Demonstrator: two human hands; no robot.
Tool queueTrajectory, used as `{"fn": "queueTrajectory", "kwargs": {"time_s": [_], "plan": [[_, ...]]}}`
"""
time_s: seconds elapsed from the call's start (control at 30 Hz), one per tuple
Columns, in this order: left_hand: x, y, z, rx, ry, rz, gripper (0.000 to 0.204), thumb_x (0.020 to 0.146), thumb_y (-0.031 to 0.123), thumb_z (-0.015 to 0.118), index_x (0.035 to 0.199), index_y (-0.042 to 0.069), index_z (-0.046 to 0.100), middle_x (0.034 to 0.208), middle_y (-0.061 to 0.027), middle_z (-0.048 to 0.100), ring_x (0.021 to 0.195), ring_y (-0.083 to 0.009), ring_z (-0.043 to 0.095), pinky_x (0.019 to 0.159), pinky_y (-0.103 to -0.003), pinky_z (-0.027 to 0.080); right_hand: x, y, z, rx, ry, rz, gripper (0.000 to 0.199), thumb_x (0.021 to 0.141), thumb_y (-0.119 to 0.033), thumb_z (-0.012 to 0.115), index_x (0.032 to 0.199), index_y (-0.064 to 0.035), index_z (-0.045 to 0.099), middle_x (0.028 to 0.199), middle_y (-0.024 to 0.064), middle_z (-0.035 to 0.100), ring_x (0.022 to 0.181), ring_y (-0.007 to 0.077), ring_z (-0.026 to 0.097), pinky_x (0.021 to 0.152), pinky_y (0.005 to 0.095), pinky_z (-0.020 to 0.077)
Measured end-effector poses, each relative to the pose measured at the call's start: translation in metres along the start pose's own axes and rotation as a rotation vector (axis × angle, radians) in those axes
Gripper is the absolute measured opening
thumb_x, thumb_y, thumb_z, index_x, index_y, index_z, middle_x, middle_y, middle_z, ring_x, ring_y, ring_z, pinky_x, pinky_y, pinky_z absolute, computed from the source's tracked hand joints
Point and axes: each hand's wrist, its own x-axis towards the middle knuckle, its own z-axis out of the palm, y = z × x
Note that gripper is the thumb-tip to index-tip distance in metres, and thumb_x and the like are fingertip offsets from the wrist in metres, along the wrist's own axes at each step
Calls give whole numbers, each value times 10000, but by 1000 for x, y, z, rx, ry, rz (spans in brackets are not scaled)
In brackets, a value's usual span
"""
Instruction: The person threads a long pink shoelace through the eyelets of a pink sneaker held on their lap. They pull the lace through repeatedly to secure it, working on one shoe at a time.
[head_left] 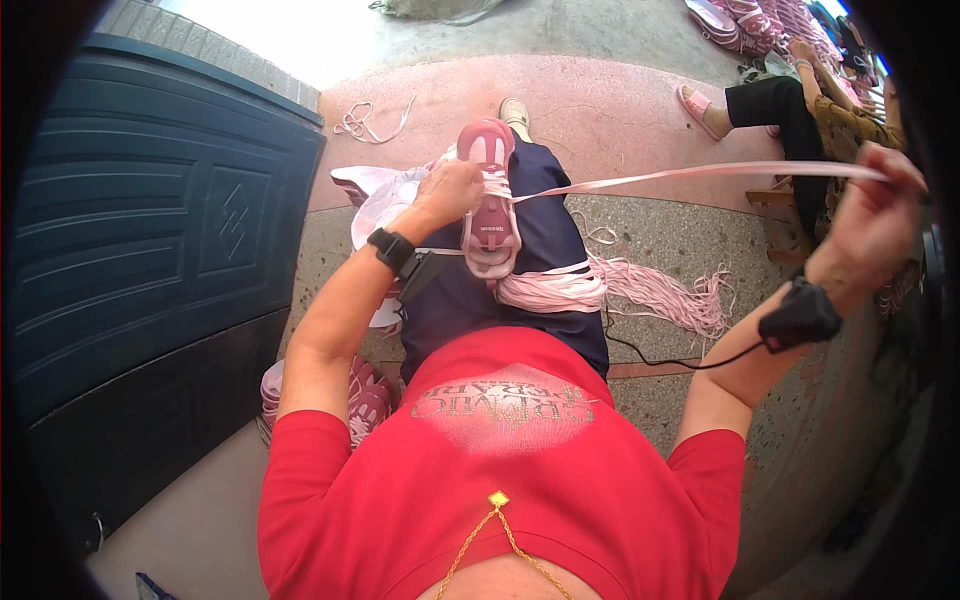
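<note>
A pink and white sneaker (491, 238) rests lengthwise on my lap. My left hand (453, 190) is closed at its left side, by the lacing, with the fingertips partly hidden. From the lacing a pale pink shoelace (680, 172) runs out to the right, drawn nearly straight. Its far end is pinched in my right hand (876, 215), raised at the right and slightly blurred. Across my thigh lies a bundle of pale pink laces (552, 290), its loose ends (670, 294) spreading to the right over the floor.
Left of my knee sits a white and pale pink piece (378, 205). More pink sneakers (370, 402) stand by my left hip. A dark blue panelled door (190, 200) is at the left. A loose lace (372, 122) lies ahead. Another person (790, 115) sits far right near piled pink shoes (745, 25).
</note>
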Motion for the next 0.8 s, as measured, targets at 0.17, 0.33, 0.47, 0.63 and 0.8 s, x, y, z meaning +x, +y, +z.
{"fn": "queueTrajectory", "kwargs": {"time_s": [0.17, 0.33, 0.47, 0.63, 0.8], "plan": [[-36, -2, 9, 96, 76, 71, 117, 733, 139, 639, 826, 72, 665, 861, -126, 614, 905, -311, 574, 769, -410, 477, -139, 146, 37, -318, -131, 760, 176, 923, -161, 582, 1061, -59, 620, 731, 0, 567, 592, 83, 539, 553, 223, 484], [-30, 23, 8, 521, -16, 53, 137, 721, 106, 616, 838, 49, 660, 897, -124, 612, 937, -290, 567, 767, -386, 491, -252, 221, 51, -600, -548, 1013, 176, 893, -151, 591, 992, -24, 661, 756, 59, 638, 657, 126, 598, 584, 279, 493], [-28, 26, 5, 594, -23, 183, 117, 737, 74, 598, 832, 44, 660, 909, -119, 613, 932, -282, 571, 728, -366, 497, -281, 239, 58, -870, -719, 705, 175, 842, -145, 589, 871, 14, 656, 742, 203, 644, 688, 297, 643, 657, 398, 488], [-19, 4, -12, -51, 263, 293, 36, 793, 49, 600, 793, 27, 629, 879, -123, 624, 849, -225, 594, 711, -336, 478, -287, 253, 61, -860, -686, 725, 162, 836, -148, 579, 839, -5, 655, 775, 221, 629, 758, 354, 627, 694, 423, 477], [-18, 42, -74, -1075, 320, 100, 123, 938, 140, 554, 972, 30, 597, 734, -11, 596, 679, -94, 529, 599, -246, 436, -294, 264, 53, -935, -650, 568, 180, 808, -174, 626, 845, -7, 680, 873, 174, 609, 865, 322, 593, 789, 387, 464]]}}
